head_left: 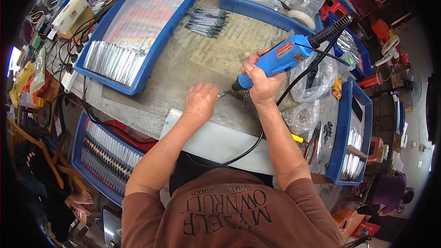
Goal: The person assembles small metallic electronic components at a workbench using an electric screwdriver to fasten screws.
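My right hand is wrapped round a blue electric screwdriver. The tool is tilted, its black nose pointing down and left toward the worktable. My left hand is closed, its fingertips pinching a small shiny metal piece at the screwdriver's tip; the piece's exact kind is too small to make out. Beyond both hands, a bunch of clear-and-dark pen-like rods lies on the table. A few tiny metal bits are scattered beside the tip.
A blue tray of silvery rods stands at the left, and another blue tray sits lower. Plastic bags fill a blue bin at the back. Pliers and a yellow-handled tool lie right of my arm. A black cable crosses the front edge.
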The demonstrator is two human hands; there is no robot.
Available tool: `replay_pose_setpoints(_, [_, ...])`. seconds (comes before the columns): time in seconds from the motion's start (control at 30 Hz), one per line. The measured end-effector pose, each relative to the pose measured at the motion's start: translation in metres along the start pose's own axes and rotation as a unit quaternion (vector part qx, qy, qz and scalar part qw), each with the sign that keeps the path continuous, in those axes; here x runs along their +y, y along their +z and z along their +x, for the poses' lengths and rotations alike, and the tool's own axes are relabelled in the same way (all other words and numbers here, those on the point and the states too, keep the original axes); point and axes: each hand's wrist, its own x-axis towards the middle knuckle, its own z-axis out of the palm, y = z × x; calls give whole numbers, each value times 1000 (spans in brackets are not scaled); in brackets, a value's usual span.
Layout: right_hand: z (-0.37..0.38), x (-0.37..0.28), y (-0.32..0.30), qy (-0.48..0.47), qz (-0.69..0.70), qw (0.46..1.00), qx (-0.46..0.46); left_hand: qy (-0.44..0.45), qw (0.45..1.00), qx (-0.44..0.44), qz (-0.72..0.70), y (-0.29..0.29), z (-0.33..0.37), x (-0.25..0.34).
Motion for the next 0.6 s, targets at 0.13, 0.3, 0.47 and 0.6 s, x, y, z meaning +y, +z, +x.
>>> replay_pose_setpoints(0.13, [-1,3,-4,2,2,1000,-2,0,1000,7,-8,1,0,-1])
replay_pose_setpoints(0.3, [-2,0,-3,5,7,1000,0,-3,1000,7,1,0,0,-1])
replay_pose_setpoints(0.47, [-1,-3,-4,9,20,1000,3,-2,1000,-12,-25,0,1,-3])
replay_pose_setpoints(0.6, [-1,-5,-6,10,55,998,0,-9,998,16,-55,2,0,-7])
